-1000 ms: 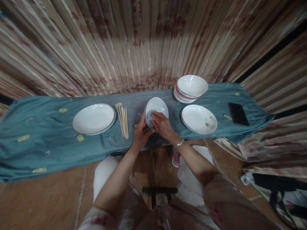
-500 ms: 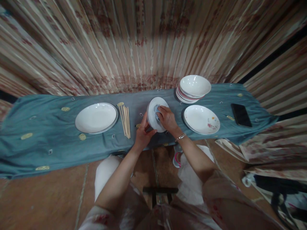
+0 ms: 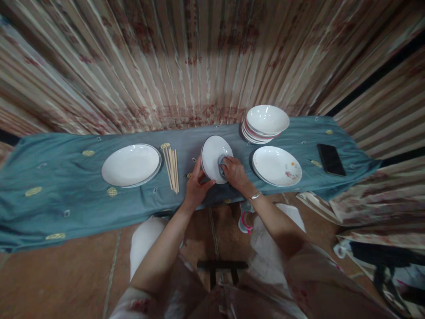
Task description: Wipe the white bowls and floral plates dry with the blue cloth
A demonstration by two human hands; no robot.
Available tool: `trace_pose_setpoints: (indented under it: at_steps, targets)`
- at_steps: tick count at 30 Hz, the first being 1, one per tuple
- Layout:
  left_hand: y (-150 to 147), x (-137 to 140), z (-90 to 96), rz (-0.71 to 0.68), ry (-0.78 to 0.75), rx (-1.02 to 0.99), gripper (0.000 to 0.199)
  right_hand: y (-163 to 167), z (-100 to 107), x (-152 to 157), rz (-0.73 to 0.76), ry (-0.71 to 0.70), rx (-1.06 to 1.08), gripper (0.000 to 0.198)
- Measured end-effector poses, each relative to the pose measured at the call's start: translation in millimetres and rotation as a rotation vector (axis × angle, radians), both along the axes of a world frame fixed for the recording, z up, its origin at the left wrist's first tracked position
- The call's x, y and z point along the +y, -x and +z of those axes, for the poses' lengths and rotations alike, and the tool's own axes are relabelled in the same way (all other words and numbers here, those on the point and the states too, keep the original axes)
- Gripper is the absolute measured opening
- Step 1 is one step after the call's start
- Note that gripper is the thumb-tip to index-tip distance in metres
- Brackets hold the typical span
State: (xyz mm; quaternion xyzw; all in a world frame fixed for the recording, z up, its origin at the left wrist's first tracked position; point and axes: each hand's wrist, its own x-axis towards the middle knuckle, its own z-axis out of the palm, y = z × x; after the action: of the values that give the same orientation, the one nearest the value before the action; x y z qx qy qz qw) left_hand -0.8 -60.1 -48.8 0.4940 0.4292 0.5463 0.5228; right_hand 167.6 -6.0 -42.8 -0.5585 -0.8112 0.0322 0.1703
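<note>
In the middle of the view a small white plate [image 3: 214,155] is held tilted over the cloth-covered table. My left hand [image 3: 196,186] grips it by its left and near edge, fingers behind and thumb at the rim. My right hand [image 3: 235,173] is closed on a bluish-grey cloth [image 3: 222,163], pressed to the right part of the plate's face. Several light wooden chopsticks [image 3: 173,170] lie left of my left hand. To the right of my right hand sits a white plate with a flower print [image 3: 272,166], on top of another.
White oval plates [image 3: 131,165] are stacked at the left. A stack of bowls [image 3: 267,119] stands at the back right. A black phone [image 3: 331,159] lies near the right end of the blue-green tablecloth [image 3: 76,177]. A pleated curtain [image 3: 206,66] hangs behind the table.
My right hand has moved the cloth from the plate's centre down towards its right edge. My left hand keeps its grip on the plate.
</note>
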Motion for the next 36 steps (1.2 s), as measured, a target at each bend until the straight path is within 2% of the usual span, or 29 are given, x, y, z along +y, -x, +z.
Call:
trace_pose_setpoints:
  at_steps: [4, 10, 20, 29, 36]
  targets:
    - [0.3, 0.2, 1.7, -0.002, 0.005, -0.004, 0.107, -1.1, 1.4, -12.8, 0.047, 0.024, -0.014, 0.018]
    - [1.6, 0.8, 3.2, -0.015, 0.029, -0.011, 0.108, -4.0, -2.9, -24.6, 0.183, -0.012, 0.108, 0.021]
    - [1.5, 0.7, 4.3, -0.028, 0.032, -0.026, 0.106, 9.5, 4.3, -24.3, 0.357, -0.056, 0.239, 0.027]
    - [2.0, 0.4, 3.2, -0.037, 0.028, -0.020, 0.106, 30.3, 13.3, 3.8, 0.305, -0.138, 0.265, 0.031]
    - [1.3, 0.0, 4.7, -0.019, 0.004, -0.013, 0.104, 25.4, 8.7, 36.9, 0.190, -0.167, 0.295, 0.030]
